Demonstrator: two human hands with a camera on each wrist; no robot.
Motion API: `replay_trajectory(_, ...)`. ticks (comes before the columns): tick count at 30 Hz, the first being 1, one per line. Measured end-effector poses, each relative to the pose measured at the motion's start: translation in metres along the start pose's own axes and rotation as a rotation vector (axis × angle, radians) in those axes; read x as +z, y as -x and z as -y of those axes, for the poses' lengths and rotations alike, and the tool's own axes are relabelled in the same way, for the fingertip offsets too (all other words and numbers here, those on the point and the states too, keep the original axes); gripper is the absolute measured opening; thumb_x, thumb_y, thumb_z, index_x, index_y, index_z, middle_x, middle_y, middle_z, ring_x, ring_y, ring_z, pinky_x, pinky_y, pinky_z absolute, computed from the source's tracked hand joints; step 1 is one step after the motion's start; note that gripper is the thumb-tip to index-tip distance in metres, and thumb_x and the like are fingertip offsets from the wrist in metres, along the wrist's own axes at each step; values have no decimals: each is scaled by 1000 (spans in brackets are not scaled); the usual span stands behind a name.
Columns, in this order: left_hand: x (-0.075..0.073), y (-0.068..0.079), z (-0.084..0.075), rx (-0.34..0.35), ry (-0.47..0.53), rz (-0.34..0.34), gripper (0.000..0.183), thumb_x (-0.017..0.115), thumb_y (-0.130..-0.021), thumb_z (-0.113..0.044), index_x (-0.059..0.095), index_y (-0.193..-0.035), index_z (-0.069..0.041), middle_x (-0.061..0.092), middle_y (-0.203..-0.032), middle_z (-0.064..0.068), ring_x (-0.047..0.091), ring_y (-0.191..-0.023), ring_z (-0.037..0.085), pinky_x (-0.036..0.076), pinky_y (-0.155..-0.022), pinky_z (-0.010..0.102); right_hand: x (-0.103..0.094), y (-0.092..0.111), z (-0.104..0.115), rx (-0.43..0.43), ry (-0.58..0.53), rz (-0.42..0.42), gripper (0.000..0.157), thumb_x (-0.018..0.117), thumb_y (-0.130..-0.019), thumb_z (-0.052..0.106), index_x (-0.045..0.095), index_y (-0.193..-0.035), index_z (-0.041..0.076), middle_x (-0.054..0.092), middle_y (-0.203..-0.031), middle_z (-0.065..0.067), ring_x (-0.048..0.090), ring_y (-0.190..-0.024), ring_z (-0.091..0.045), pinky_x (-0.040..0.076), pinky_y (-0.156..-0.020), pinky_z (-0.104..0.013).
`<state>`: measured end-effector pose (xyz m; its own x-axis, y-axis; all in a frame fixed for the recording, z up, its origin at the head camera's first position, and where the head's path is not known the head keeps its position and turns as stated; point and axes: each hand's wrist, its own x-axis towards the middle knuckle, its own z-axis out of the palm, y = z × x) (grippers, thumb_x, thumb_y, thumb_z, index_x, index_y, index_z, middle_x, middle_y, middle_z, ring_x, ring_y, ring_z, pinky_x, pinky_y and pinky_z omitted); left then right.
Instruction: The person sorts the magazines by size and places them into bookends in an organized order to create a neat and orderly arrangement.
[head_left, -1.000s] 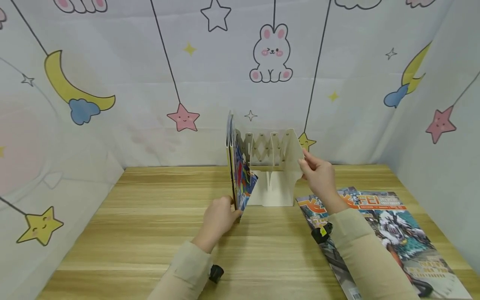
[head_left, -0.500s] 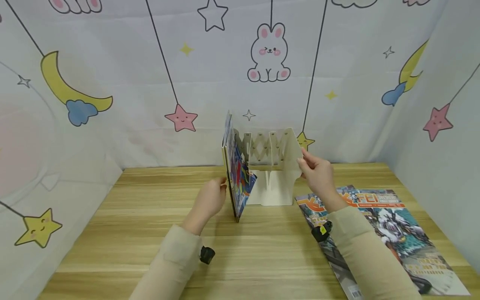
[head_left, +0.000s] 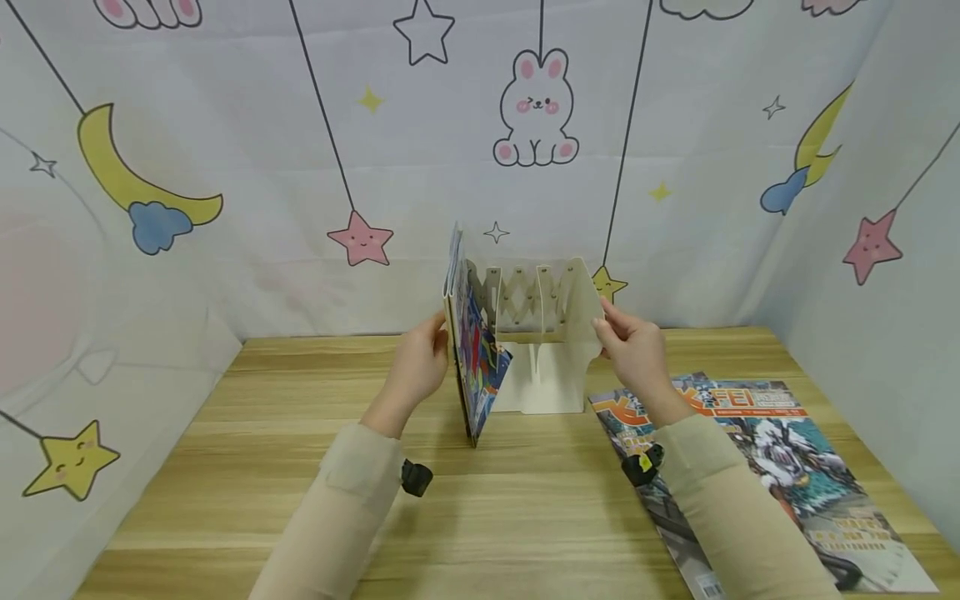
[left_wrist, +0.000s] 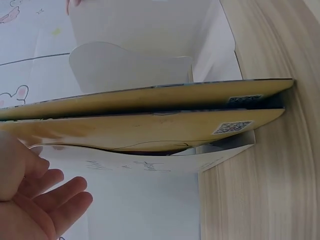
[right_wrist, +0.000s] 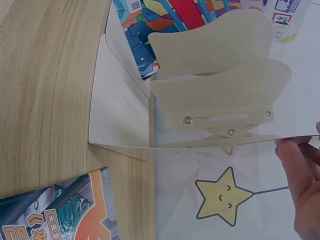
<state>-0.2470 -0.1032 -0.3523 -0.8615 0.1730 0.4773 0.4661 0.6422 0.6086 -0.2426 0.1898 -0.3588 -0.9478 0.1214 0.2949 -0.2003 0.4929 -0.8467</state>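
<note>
A cream extendable bookend (head_left: 583, 317) with a lattice back stands on the table. Magazines (head_left: 477, 358) stand upright in its left-hand slot, yellowish on the side facing the left wrist view and colourful on the other. My left hand (head_left: 415, 367) holds the edge of the left end panel (left_wrist: 150, 162); its other fingers (left_wrist: 70, 200) bend loosely outside the panel, and part of the grip is hidden. With thumb and fingers, my right hand (head_left: 637, 354) pinches the right end panel by its front edge. Inner dividers (right_wrist: 220, 90) show in the right wrist view.
Two overlapping magazines (head_left: 795, 458) lie flat on the wooden table (head_left: 300, 467) at the right, partly under my right forearm. A white cloth (head_left: 285, 250) printed with stars, moons and a rabbit hangs behind and at both sides.
My left hand has left the lower front corner of the upright magazines and moved up and back to the left end panel. My right hand keeps its hold; the bookend stays in place.
</note>
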Motion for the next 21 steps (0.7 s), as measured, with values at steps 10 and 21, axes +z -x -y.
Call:
replay_trajectory(10,-4,-14,4,-111,147,75,39,39,-98,-5,50,-136,-5,64,-116,19,66,-92,29,56,-74,35,0,1,1,-14,3,-4,46,56,-95,32,47,-138,18,67,-113,-16,60,-64,3,58,-64,-26)
replay_trajectory(21,-11,-25,3,-248,282,122,34,41,-101,-18,59,-127,-7,66,-99,20,61,-79,19,53,-62,24,-1,0,1,-10,-9,10,47,56,-94,35,48,-138,20,66,-118,-14,63,-74,2,57,-64,-19)
